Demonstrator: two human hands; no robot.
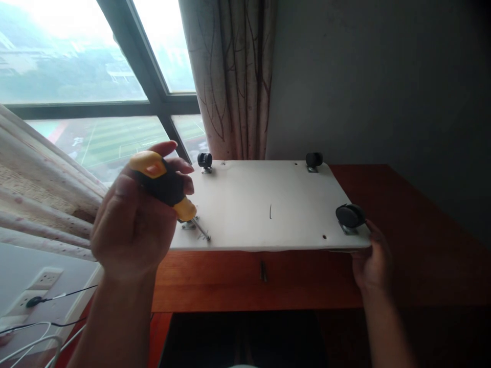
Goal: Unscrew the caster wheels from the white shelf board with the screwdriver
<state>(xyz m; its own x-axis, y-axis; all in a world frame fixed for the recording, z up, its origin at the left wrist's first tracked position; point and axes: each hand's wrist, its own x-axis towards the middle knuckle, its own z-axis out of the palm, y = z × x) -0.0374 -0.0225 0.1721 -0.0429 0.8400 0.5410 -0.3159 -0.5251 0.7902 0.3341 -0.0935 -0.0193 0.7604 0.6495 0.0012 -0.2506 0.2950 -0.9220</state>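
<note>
My left hand (132, 230) is closed around the yellow and black handle of a screwdriver (163, 181), raised over the left front corner of a white board (245, 204). The screwdriver's shaft slants down to the right, its tip by the board's front left; whether it touches a screw I cannot tell. A caster there is mostly hidden behind the handle and my hand. My right hand (372, 263) grips the board's right front corner, beside a black caster (350, 215). Two more casters stand at the back, one left (204, 161) and one right (314, 160).
The board lies on a reddish-brown wooden table (414, 220). A few screws (263, 271) rest on the table in front of it. To the left are a window (76, 56), a curtain (38, 174) and wall sockets (48, 278) with cables. Another curtain (233, 76) hangs behind.
</note>
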